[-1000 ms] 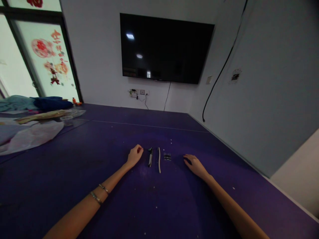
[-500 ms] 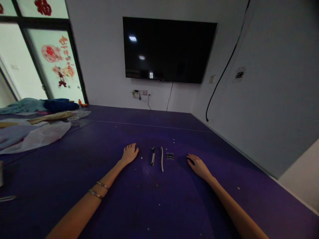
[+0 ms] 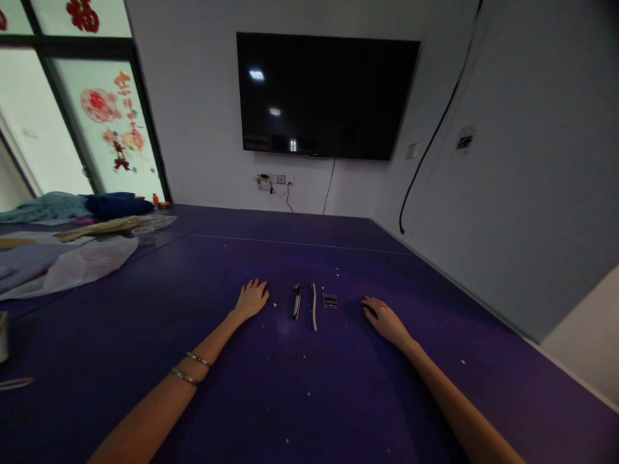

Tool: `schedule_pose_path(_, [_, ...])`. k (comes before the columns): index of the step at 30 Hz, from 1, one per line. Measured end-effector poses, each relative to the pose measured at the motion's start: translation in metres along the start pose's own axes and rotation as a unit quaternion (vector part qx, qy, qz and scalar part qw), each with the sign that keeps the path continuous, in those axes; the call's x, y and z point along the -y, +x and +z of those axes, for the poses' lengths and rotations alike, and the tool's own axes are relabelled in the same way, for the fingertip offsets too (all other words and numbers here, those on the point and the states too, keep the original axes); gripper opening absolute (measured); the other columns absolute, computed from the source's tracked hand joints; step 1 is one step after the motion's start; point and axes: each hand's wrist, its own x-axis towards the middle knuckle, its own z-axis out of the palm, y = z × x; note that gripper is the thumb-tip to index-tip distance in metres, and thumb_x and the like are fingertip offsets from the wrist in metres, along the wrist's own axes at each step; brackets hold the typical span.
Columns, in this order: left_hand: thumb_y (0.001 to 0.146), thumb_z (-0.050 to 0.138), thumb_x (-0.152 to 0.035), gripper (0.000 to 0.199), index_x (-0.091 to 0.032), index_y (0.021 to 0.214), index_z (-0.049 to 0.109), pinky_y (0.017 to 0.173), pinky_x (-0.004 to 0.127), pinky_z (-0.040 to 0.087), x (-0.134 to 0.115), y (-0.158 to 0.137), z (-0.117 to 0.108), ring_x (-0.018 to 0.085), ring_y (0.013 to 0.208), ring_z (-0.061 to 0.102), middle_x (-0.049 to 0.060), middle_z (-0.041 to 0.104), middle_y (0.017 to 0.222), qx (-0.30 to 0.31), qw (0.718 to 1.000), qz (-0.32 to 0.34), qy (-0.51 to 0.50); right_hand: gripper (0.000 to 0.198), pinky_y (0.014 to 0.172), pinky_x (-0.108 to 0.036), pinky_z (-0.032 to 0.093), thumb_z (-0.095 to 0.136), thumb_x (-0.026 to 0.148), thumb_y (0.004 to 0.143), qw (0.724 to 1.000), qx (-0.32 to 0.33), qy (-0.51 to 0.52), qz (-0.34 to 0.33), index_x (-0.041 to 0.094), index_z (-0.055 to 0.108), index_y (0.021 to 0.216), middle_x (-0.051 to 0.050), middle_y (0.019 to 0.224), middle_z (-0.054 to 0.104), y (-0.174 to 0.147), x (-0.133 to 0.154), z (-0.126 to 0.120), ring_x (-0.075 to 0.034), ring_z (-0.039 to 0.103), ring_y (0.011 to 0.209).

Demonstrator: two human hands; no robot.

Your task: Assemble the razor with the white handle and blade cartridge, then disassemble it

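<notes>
My left hand (image 3: 251, 299) rests palm down on the purple tabletop (image 3: 290, 386), its fingers apart and nothing in it. To its right lies a razor (image 3: 296, 303) with a dark head and a black-and-white handle. Beside the razor is a slim, pale toothbrush (image 3: 314, 309), pointing away from me. A small clear pack with dark pieces in it (image 3: 330, 301) lies just right of the toothbrush; its contents are too small to name. Farther right, my right hand (image 3: 382, 316) lies on the surface with loosely bent, parted fingers, touching none of these things.
Clear plastic sheeting (image 3: 106, 258) and folded blue cloth (image 3: 118, 204) lie at the far left. A black cable (image 3: 435, 132) hangs down the right wall. A television (image 3: 329, 96) is mounted on the far wall. Small white specks dot the tabletop.
The fingers of my left hand have spread slightly. My right hand and the objects between the hands stay in place; the view has shifted a little.
</notes>
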Motion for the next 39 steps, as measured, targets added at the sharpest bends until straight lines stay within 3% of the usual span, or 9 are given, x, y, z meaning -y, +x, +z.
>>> schedule_pose_path(26, [0.087,0.033,-0.034,0.044,-0.016,0.123,0.049,0.098,0.049,0.028,0.003,0.002,0.002,0.031,0.126,0.034,0.016,0.044,0.133,-0.004,1.0,0.006,-0.013,0.035,0.1,-0.043,0.036,0.041,0.028,0.084,1.0,-0.008,0.009,-0.004,0.017,0.061,0.111,-0.012,0.125,0.054,-0.001,0.002,0.0,-0.025,0.047,0.118])
schedule_pose_path(31, [0.084,0.038,-0.03,0.04,-0.014,0.118,0.053,0.096,0.046,0.032,0.001,0.003,-0.004,0.03,0.12,0.041,0.015,0.052,0.125,-0.034,0.999,-0.002,-0.034,0.035,0.1,-0.042,0.036,0.042,0.028,0.084,1.0,-0.009,0.004,-0.003,0.016,0.061,0.111,-0.012,0.124,0.055,0.0,0.001,0.001,-0.025,0.048,0.117])
schedule_pose_path(34, [0.084,0.038,-0.026,0.035,-0.016,0.113,0.055,0.095,0.043,0.033,-0.008,0.002,-0.014,0.027,0.114,0.045,0.013,0.056,0.117,-0.062,0.997,0.01,-0.036,0.034,0.1,-0.042,0.036,0.043,0.027,0.083,1.0,-0.013,0.009,0.0,0.017,0.062,0.109,-0.011,0.122,0.056,0.0,0.003,0.0,-0.025,0.049,0.116])
schedule_pose_path(36, [0.085,0.038,-0.026,0.029,-0.017,0.103,0.06,0.094,0.04,0.034,-0.021,0.001,-0.023,0.025,0.11,0.047,0.012,0.06,0.109,-0.077,0.995,0.056,-0.045,0.034,0.1,-0.042,0.036,0.043,0.026,0.083,1.0,-0.011,0.009,0.001,0.017,0.062,0.109,-0.011,0.122,0.057,0.0,0.004,-0.001,-0.024,0.049,0.116])
schedule_pose_path(39, [0.084,0.042,-0.03,0.024,-0.019,0.088,0.064,0.083,0.032,0.04,-0.047,0.0,-0.032,0.022,0.097,0.055,0.009,0.064,0.093,-0.033,0.99,0.103,-0.09,0.034,0.101,-0.041,0.035,0.042,0.026,0.083,1.0,-0.009,0.0,-0.001,0.016,0.061,0.11,-0.011,0.123,0.056,-0.001,0.007,-0.003,-0.024,0.048,0.117])
